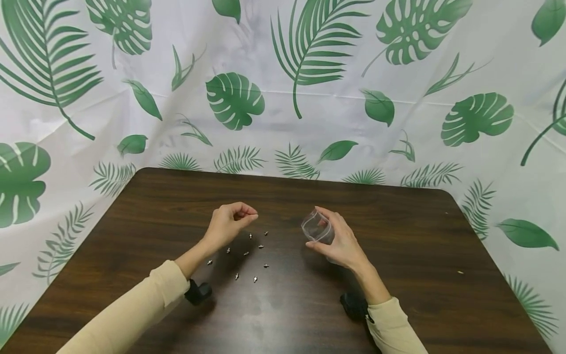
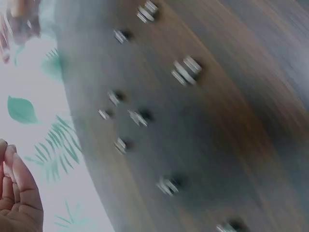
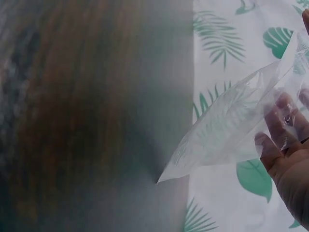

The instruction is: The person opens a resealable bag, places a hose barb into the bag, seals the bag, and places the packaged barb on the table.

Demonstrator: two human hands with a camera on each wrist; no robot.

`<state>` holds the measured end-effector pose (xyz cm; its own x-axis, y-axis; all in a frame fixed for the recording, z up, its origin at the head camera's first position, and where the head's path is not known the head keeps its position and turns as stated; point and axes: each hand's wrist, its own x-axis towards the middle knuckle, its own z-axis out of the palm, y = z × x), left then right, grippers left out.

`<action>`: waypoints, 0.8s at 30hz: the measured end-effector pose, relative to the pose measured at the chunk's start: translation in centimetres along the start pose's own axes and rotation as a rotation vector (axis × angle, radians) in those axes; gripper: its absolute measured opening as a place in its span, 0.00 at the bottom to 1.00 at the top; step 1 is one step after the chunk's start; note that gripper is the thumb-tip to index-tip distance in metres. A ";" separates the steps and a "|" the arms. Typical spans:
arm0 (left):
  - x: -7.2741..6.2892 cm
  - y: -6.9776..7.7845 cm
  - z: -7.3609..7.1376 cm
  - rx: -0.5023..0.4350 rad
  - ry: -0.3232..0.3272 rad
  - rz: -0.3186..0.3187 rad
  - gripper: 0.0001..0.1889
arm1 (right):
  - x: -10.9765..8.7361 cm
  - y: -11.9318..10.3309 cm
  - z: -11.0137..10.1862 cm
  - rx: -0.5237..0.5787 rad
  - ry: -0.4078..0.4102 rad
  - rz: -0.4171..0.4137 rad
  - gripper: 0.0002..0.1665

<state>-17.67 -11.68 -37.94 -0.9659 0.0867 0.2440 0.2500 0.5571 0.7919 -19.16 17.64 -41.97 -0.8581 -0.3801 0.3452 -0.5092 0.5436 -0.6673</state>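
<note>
My right hand [image 1: 342,241] holds a clear plastic bag [image 1: 317,228] by its side, the mouth spread open. In the right wrist view the bag [image 3: 217,130] tapers to a corner near the table, and fingers [image 3: 275,121] show through the film beside a small dark metal bit [image 3: 288,119]. Left of the bag, my left hand [image 1: 225,226] is above the table with thumb and fingertips brought together; I cannot tell whether something small is between them. Several small metal fittings [image 1: 246,253] lie scattered below it, larger in the left wrist view as ridged silvery pieces [image 2: 187,70].
The dark wood-grain table [image 1: 398,226] ends at a white leaf-print cloth [image 1: 331,132] hanging behind and beside it. Black devices [image 1: 198,292] are worn at both wrists. A tiny yellowish fleck [image 1: 460,272] lies on the table's right side.
</note>
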 end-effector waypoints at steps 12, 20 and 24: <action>1.3 5.8 4.5 -0.134 -0.085 0.159 0.03 | 0.0 -0.4 0.1 0.048 0.010 0.001 0.50; 1.7 7.1 7.1 -0.114 -0.112 0.215 0.03 | -0.1 -0.4 0.1 0.068 -0.003 -0.001 0.48; 1.6 7.2 7.3 -0.108 -0.103 0.225 0.04 | -0.1 -0.5 0.0 0.071 -0.006 -0.002 0.48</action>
<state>-17.88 -1.46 -35.92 -0.8858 0.2847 0.3665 0.4592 0.4233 0.7810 -18.78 17.41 -41.70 -0.8568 -0.3857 0.3423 -0.5044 0.4885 -0.7120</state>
